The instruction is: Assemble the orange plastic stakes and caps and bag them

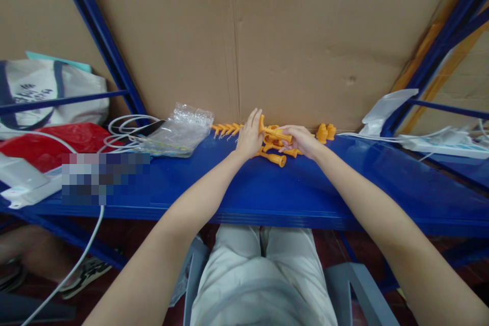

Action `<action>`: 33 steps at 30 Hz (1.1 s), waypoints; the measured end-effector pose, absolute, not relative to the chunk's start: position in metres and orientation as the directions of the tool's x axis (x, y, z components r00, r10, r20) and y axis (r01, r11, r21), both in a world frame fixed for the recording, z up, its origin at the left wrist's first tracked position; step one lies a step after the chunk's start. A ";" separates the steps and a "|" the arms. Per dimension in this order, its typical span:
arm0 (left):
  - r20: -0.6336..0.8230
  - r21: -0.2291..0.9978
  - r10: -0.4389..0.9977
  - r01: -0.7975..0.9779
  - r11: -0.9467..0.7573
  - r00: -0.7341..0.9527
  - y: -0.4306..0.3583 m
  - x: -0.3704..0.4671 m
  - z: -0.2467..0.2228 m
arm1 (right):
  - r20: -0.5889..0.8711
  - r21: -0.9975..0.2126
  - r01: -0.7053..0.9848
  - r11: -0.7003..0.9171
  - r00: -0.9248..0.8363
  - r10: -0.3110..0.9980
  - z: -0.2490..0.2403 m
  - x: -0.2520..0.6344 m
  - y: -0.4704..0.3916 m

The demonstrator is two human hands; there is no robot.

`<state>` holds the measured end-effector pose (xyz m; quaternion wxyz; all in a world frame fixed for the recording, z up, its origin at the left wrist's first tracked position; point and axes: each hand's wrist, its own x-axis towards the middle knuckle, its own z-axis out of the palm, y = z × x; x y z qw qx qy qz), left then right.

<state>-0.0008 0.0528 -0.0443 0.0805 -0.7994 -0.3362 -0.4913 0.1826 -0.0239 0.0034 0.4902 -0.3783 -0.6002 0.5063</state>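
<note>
An orange plastic corkscrew (281, 135) lies between my two hands, its cross handle to the left and its tube to the right. My left hand (250, 135) is closed at the handle end, fingers together and partly hiding it. My right hand (301, 140) pinches the tube end. Beneath and beside them is a small heap of similar orange corkscrew parts, one tube (278, 159) pointing toward me. Left of my left hand, several orange handles with metal spirals (226, 129) lie in a row along the back. Two orange pieces (326, 133) stand to the right.
The blue shelf (290, 191) is backed by cardboard (298, 35). Clear plastic bags (182, 130) and white cables (126, 127) lie at left, near a red bag (57, 142). A power strip (446, 146) lies at right. Another person's leg (42, 249) shows below left.
</note>
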 end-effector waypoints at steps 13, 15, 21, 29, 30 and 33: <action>0.771 0.272 0.573 0.669 -0.691 0.278 0.043 0.002 -0.041 | 0.324 -0.901 0.191 0.390 -0.304 0.896 -0.008 0.200 -0.005; 0.735 0.281 0.621 0.712 -0.643 0.271 0.039 0.002 -0.039 | 0.375 -0.838 0.289 0.463 -0.312 0.873 -0.010 0.201 -0.002; 0.659 0.253 0.700 0.795 -0.551 0.275 0.026 0.005 -0.032 | 0.529 -0.603 0.464 0.649 -0.376 0.761 -0.010 0.201 0.000; 0.621 0.250 0.733 0.816 -0.522 0.278 0.024 0.007 -0.031 | 0.485 -0.394 0.699 0.597 -0.394 0.781 -0.013 0.202 0.002; 0.622 0.252 0.732 0.814 -0.523 0.278 0.025 0.007 -0.032 | 0.487 -0.351 0.728 0.589 -0.395 0.779 -0.013 0.202 0.002; 0.615 0.265 0.740 0.812 -0.520 0.273 0.025 0.008 -0.033 | 0.506 -0.195 0.811 0.552 -0.399 0.765 -0.014 0.200 0.000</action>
